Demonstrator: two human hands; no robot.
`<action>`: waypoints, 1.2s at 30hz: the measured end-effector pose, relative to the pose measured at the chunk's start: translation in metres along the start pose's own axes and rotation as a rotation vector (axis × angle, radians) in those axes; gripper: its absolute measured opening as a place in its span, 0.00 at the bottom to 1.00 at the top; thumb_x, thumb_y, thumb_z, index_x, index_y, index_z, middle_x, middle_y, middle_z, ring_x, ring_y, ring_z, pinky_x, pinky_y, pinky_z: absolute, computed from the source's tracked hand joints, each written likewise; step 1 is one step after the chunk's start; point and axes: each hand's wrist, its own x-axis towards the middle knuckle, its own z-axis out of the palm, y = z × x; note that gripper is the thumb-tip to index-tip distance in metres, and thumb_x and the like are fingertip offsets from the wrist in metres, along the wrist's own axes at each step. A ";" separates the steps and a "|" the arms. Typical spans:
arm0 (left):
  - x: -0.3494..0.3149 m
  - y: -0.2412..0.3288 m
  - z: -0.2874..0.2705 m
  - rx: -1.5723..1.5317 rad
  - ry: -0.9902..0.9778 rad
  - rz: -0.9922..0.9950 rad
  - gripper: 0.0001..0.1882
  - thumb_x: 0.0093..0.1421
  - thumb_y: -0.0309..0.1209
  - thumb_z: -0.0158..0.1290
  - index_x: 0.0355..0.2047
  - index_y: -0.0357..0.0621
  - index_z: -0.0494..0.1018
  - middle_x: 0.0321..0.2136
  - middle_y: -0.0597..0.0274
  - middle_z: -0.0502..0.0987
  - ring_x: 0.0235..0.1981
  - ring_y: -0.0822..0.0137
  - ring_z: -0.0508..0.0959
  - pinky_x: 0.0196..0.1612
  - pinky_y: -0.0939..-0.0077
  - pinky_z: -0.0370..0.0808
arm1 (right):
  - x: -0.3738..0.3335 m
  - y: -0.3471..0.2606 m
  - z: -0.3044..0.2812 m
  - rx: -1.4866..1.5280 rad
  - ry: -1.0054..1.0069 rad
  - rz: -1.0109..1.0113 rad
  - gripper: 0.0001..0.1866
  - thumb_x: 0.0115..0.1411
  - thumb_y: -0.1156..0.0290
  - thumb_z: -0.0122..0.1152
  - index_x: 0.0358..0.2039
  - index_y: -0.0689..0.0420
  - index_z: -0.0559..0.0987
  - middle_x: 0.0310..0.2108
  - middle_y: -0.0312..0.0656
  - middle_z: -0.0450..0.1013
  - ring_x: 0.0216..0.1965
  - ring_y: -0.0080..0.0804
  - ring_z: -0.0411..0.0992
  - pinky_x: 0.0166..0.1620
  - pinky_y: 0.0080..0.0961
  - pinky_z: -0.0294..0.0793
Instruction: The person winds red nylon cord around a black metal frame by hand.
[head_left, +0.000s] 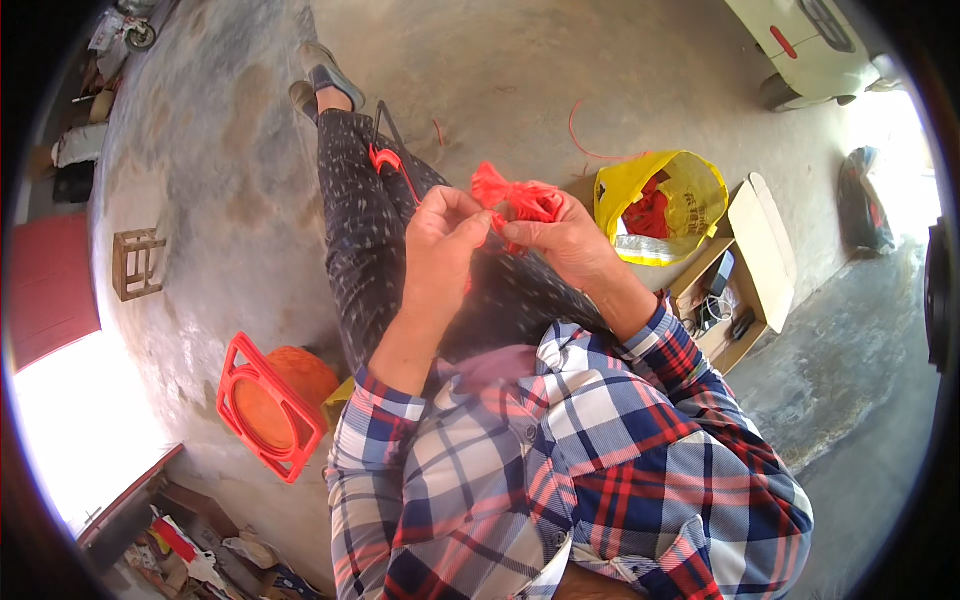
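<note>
Head view, clock centre at the hands: a bunched bundle of bright-red, strip-like material (525, 200) is located between both hands, above the dark patterned trousers (345, 215). Right hand (570, 240): thumb and fingers clamped on the bundle. Left hand (440, 235): thumb and fingertips pinched on its left edge. Thin black bent rod (392, 128): 10 o'clock, near. Yellow plastic bag (612, 205) containing red material: 3 o'clock. Open brown cardboard box (765, 255) containing cables: 4 o'clock. Red-orange plastic square-framed object (270, 405): between 7 and 8 o'clock. Small brown wooden stool (124, 268): 9 o'clock, well apart. Pale vehicle (812, 65): 2 o'clock, farthest.
</note>
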 end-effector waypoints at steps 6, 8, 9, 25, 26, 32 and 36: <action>0.000 -0.010 0.003 0.441 0.054 0.164 0.05 0.59 0.18 0.52 0.34 0.39 0.68 0.28 0.69 0.72 0.26 0.82 0.69 0.31 0.86 0.68 | 0.005 -0.001 0.003 -0.057 0.117 -0.095 0.11 0.53 0.80 0.66 0.36 0.57 0.74 0.31 0.30 0.73 0.31 0.17 0.70 0.36 0.20 0.70; -0.008 -0.010 0.004 0.648 -0.003 0.265 0.04 0.59 0.17 0.51 0.33 0.38 0.67 0.25 0.70 0.70 0.22 0.82 0.67 0.27 0.87 0.66 | 0.014 0.000 -0.006 0.056 0.310 -0.229 0.10 0.54 0.80 0.64 0.35 0.57 0.74 0.30 0.31 0.73 0.32 0.20 0.71 0.37 0.21 0.71; -0.014 -0.008 0.007 0.681 -0.075 0.265 0.04 0.59 0.18 0.52 0.32 0.37 0.68 0.25 0.70 0.70 0.22 0.83 0.67 0.26 0.87 0.66 | 0.013 -0.001 -0.005 0.059 0.312 -0.231 0.10 0.54 0.80 0.64 0.35 0.57 0.74 0.30 0.31 0.73 0.32 0.20 0.71 0.37 0.21 0.71; 0.015 -0.002 0.007 0.572 0.009 0.136 0.12 0.57 0.21 0.56 0.42 0.36 0.70 0.27 0.71 0.73 0.24 0.83 0.68 0.30 0.87 0.67 | -0.001 -0.015 0.001 0.232 0.151 0.005 0.09 0.54 0.78 0.65 0.35 0.58 0.75 0.31 0.39 0.76 0.32 0.25 0.74 0.35 0.21 0.71; 0.014 -0.001 0.010 0.464 0.009 0.162 0.08 0.59 0.21 0.54 0.39 0.37 0.71 0.29 0.68 0.75 0.22 0.82 0.69 0.26 0.86 0.67 | -0.001 -0.013 -0.002 0.110 0.157 -0.060 0.09 0.54 0.79 0.64 0.35 0.58 0.75 0.31 0.39 0.76 0.31 0.25 0.73 0.35 0.21 0.71; 0.009 0.020 0.010 -0.251 -0.401 -0.419 0.07 0.57 0.31 0.51 0.28 0.40 0.69 0.25 0.60 0.74 0.15 0.77 0.62 0.17 0.85 0.56 | 0.000 -0.023 -0.013 0.167 0.249 -0.154 0.09 0.54 0.78 0.57 0.37 0.57 0.75 0.31 0.37 0.75 0.31 0.25 0.72 0.35 0.23 0.71; 0.004 0.018 0.006 0.013 -0.305 -0.412 0.08 0.55 0.30 0.48 0.21 0.43 0.66 0.19 0.62 0.68 0.12 0.76 0.57 0.15 0.84 0.53 | 0.001 -0.035 -0.034 0.525 0.116 -0.139 0.12 0.53 0.72 0.53 0.39 0.54 0.74 0.30 0.36 0.73 0.29 0.28 0.70 0.35 0.29 0.70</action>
